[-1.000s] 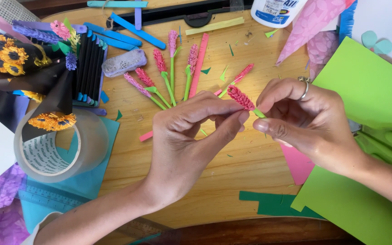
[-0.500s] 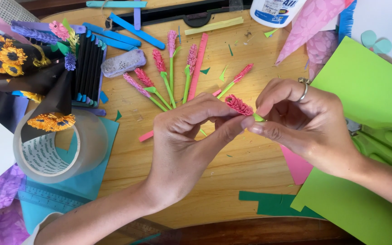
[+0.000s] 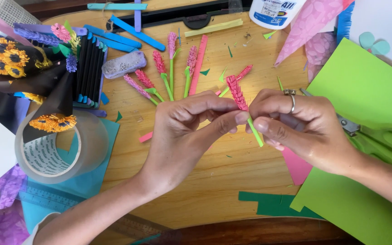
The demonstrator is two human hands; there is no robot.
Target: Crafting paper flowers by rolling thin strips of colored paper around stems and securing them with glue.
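At the left edge of the wooden counter (image 3: 214, 195), a clear tape roll (image 3: 60, 149) sits on a blue sheet, with bare wood between it and the left hand (image 3: 182, 136). That hand's fingers (image 3: 239, 118) pinch the pink paper flower (image 3: 237, 92) at its base, above the counter's middle. The right hand (image 3: 305, 124) closes thumb and forefinger on its green stem (image 3: 256, 133). Scissors (image 3: 377, 136) lie on green paper (image 3: 368, 90) by the right edge. Since the earlier frames, the flower has tipped more upright and the hands have drawn closer together.
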